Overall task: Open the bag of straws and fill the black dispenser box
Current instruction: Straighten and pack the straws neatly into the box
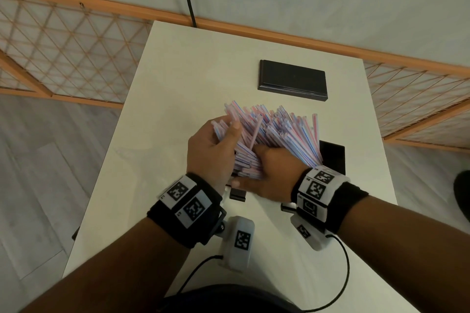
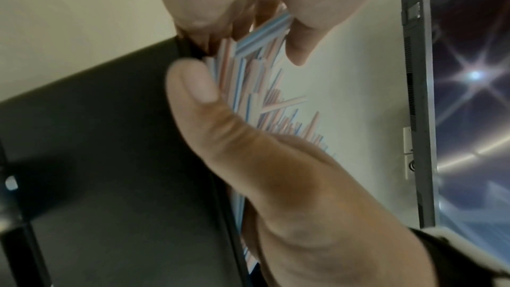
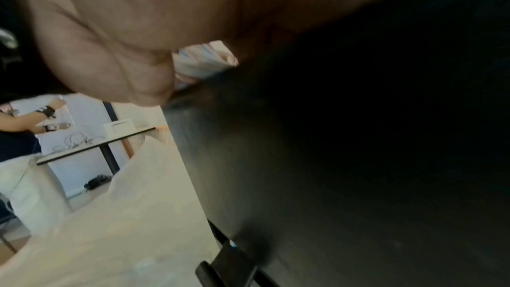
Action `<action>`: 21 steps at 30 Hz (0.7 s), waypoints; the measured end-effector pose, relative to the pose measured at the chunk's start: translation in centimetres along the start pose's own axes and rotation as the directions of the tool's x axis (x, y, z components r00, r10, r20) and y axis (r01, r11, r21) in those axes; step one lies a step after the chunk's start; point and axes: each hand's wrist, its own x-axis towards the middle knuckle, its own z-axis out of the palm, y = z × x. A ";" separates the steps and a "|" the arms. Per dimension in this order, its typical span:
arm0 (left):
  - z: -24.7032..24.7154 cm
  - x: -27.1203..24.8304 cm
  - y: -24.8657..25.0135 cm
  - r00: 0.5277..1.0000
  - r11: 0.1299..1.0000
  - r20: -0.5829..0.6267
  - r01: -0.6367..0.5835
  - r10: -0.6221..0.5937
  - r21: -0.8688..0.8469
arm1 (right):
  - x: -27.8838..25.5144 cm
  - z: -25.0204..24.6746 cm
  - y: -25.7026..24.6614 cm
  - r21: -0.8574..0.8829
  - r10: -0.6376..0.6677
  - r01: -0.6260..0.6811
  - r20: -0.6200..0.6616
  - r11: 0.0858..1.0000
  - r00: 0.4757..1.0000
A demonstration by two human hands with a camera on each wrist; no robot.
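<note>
A thick bundle of pink-and-blue striped straws (image 1: 274, 134) fans out over the black dispenser box (image 1: 332, 157), which is mostly hidden beneath it. My left hand (image 1: 226, 132) grips the bundle's left side, with the thumb on top. My right hand (image 1: 246, 168) holds the near ends between thumb and fingers. In the left wrist view the straws (image 2: 248, 78) sit between my left thumb (image 2: 193, 86) and fingers, beside the box wall (image 2: 110, 139). In the right wrist view my palm lies on the dark box (image 3: 331, 160) and only a few straws (image 3: 204, 60) show.
The box's flat black lid (image 1: 292, 81) lies at the far side of the white table (image 1: 178, 63). A wooden lattice screen (image 1: 63, 53) stands behind the table. Another person (image 3: 16, 130) works at a distant table.
</note>
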 end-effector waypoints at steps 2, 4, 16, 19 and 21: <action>-0.1 0.1 0.1 0.999 0.998 -0.015 -0.047 0.047 0.051 | -0.9 -0.5 0.4 0.018 0.004 -0.003 -0.054 1.000 0.999; -0.2 0.2 0.2 0.997 0.993 -0.007 -0.069 0.070 0.093 | -2.0 -0.9 1.0 0.029 -0.013 0.015 -0.071 0.999 0.997; -0.2 -0.4 1.2 0.985 0.935 0.092 -0.170 0.149 0.310 | -8.1 0.3 4.0 0.108 0.083 -0.024 -0.576 0.994 0.813; -0.3 -0.4 1.3 0.985 0.932 0.062 -0.173 0.162 0.318 | -8.1 0.6 4.2 0.107 0.154 -0.111 -0.604 0.988 0.782; -0.3 -0.5 1.5 0.984 0.927 0.054 -0.177 0.168 0.331 | -7.7 1.0 4.0 0.111 0.220 -0.190 -0.537 0.975 0.814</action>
